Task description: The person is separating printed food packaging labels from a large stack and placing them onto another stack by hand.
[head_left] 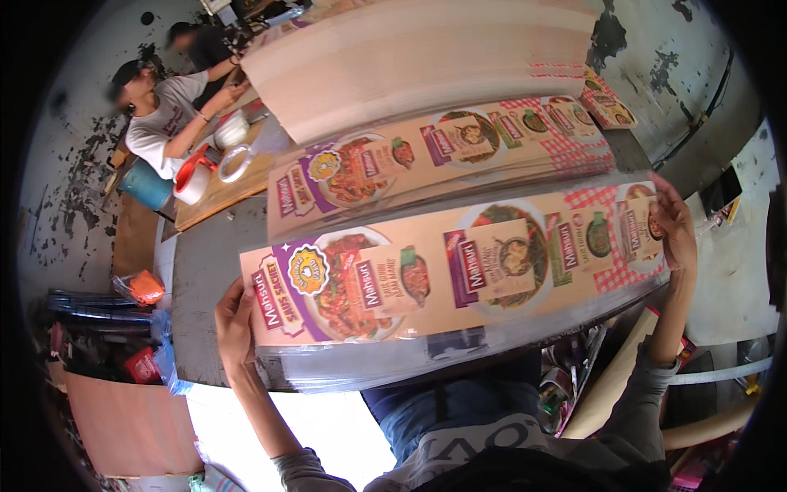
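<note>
Between left hand [236, 324] and right hand [674, 223]: one printed strip [459, 266]; second strip [443, 152] behind.

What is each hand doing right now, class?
Left hand: closed on the left end of the printed sheet.
Right hand: closed on the sheet's right end.

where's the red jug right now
In the head view the red jug stands far upper left on the wooden board, beside the white tape roll and in front of the seated person, well beyond the left hand.
</note>
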Available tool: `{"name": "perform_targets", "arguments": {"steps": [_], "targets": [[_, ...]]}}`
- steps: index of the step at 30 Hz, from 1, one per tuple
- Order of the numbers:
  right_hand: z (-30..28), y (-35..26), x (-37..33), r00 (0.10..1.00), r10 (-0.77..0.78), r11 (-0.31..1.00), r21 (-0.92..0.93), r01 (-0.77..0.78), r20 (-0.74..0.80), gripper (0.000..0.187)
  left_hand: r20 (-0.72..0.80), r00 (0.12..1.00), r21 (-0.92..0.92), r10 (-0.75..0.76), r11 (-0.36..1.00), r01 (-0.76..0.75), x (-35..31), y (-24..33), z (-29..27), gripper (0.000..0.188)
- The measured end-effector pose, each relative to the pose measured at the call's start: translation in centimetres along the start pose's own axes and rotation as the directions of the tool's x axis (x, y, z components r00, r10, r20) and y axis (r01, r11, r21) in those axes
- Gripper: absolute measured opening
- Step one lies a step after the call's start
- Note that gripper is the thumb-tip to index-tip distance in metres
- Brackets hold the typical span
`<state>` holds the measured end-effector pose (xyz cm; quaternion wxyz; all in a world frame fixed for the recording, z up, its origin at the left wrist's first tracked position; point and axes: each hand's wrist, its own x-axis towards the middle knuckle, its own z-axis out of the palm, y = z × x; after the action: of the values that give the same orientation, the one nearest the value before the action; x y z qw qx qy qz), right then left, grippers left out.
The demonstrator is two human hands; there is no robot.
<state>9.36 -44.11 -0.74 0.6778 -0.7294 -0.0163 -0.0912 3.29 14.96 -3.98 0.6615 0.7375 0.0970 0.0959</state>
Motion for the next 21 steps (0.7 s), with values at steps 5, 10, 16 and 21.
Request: {"name": "perform_targets", "arguments": {"steps": [5,10,16,21], "targets": [[-2.1,-3.0,1.3,0.972,-0.206,0.975,0.059,0.213,-0.11,0.041,-0.082,0.953,-0.133,0.292,0.944,-0.301,0.6,3.8,1.1,0.02],[-3.9,-3.5,1.9,0.916,-0.357,0.912,0.143,0.384,-0.181,0.038,-0.21,0.863,-0.225,0.459,0.836,-0.5,-0.3,5.1,1.8,0.023],[-5.6,-0.8,1.1,0.945,-0.325,0.911,0.279,0.304,0.028,0.027,-0.146,0.881,-0.302,0.449,0.828,-0.472,-1.1,2.6,2.3,0.028],[-2.2,-3.2,2.8,0.931,-0.278,0.933,0.163,0.321,-0.237,0.023,-0.196,0.905,-0.38,0.376,0.822,-0.424,0.4,5.1,3.5,0.023]]}}
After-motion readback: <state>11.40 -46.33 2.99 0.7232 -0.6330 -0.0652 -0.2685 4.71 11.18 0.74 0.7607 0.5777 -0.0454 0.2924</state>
